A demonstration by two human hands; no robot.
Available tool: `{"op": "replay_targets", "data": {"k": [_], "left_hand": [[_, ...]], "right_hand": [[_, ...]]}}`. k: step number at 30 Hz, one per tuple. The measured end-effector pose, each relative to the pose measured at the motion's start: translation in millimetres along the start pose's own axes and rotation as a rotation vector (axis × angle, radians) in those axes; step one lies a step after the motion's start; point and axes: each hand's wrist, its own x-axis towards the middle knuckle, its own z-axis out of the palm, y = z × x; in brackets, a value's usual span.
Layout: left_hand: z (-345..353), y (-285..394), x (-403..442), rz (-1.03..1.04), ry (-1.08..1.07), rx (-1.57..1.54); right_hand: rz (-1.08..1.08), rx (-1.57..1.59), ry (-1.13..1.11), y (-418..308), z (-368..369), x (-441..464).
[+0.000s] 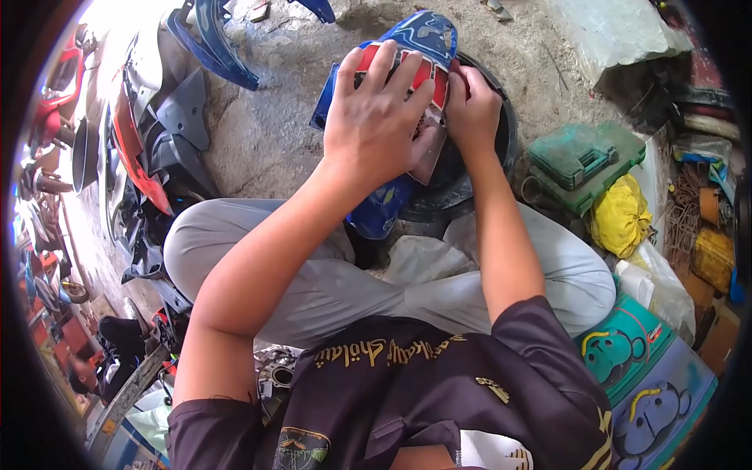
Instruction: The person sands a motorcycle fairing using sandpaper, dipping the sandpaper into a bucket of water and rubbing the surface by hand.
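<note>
Rough concrete floor (258, 117), left fingers (381, 69) spread over blue panel (427, 33), right fingers (471, 83) curled at its edge, grip unclear

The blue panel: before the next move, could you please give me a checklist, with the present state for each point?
1. Left hand on the blue panel: ok, spread across its red area.
2. Right hand at the panel's right edge: ok.
3. Firmness of the right hand's grip: cannot tell, its fingers are partly hidden.
4. Red area fully visible: not ok, the left hand covers part.
5. Panel steady over the black tub: cannot tell, contact is hidden.
6. Green case apart from the panel: ok.
</note>
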Motion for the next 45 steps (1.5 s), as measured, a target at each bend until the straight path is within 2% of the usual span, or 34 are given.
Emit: {"op": "replay_targets", "data": {"k": [3,10,13,16,17,18,21,24,26,29,32,34,37,39,40,41,45], "left_hand": [[1,-1,0,0.003,-0.008,0.012],[0,-1,-1,0.011,-0.005,0.007],[2,-1,-2,0.014,0.025,0.001],[3,-1,-1,0.017,0.05,-0.009],[3,-1,-2,0.023,0.064,-0.016],[4,-2,-3,0.035,0.074,-0.025],[3,-3,-6,0.062,0.114,-0.06],[2,-6,-5,0.07,0.154,-0.114],[3,-5,-5,0.058,0.161,-0.145],[8,-6,-3,0.081,0.255,-0.177],[7,-6,-5,0.088,0.229,-0.173],[4,-7,-6,0.076,0.17,-0.153],[3,-5,-5,0.075,0.151,-0.139],[3,-6,-4,0.08,0.148,-0.134],[5,-6,-5,0.077,0.141,-0.135],[6,-6,-4,0.077,0.155,-0.147],[7,-8,-6,0.114,0.2,-0.162]], "right_hand": [[-0.068,0.081,0.088,-12,-6,-37],[-0.005,-0.018,-0.009,6,3,7],[0.021,0.086,0.047,-10,-7,-39],[0.117,0.083,-0.003,-14,-12,-60],[-0.031,0.081,0.063,-4,-5,-44],[0.037,0.054,0.012,-3,-4,-25],[-0.052,0.004,-0.035,16,5,15],[0.077,-0.009,-0.068,-13,-8,-18],[0.051,0.114,0.037,-28,-11,-64],[0.187,0.151,0.018,-39,-11,-93],[0.241,0.163,0.041,-30,-5,-39],[0.208,0.015,-0.084,-6,-2,7],[0.042,0.061,-0.032,7,5,17],[0.178,0.013,-0.131,-13,-12,-16],[0.076,0.131,-0.027,-21,-12,-41],[0.1,0.111,-0.016,-26,-15,-65],[0.001,0.09,0.089,-20,-7,-51]]}}
